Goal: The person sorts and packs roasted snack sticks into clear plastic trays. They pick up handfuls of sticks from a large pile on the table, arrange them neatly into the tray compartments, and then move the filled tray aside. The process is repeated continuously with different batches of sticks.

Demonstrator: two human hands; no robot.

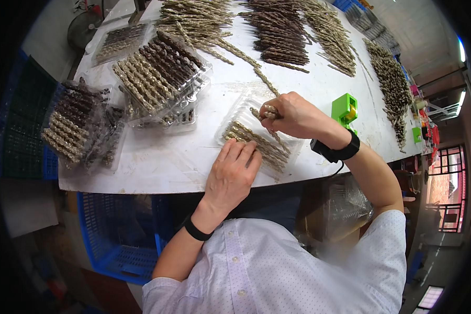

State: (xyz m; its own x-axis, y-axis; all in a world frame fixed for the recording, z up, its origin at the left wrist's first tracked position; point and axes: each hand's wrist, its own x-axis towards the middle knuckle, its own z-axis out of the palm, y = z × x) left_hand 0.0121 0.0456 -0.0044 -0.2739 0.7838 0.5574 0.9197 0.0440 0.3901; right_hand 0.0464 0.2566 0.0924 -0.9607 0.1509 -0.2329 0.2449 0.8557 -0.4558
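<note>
A clear plastic tray [238,110] lies near the front edge of the white table. Several gold twisted sticks [269,154] rest side by side in its near part. My left hand [233,170] lies over their left ends, fingers stretched out and touching them. Above the tray's right side, my right hand [293,116] is closed round a few gold twisted sticks [270,111], whose ends poke out past the fingers. One long gold stick [267,81] lies on the table beyond that hand.
Filled trays of gold and brown sticks [157,73] are stacked at left, with more trays [76,125] at the corner. Piles of gold [196,21] and brown sticks [275,34] lie at the back. A green tape dispenser [344,109] stands right; a blue crate [120,235] sits below.
</note>
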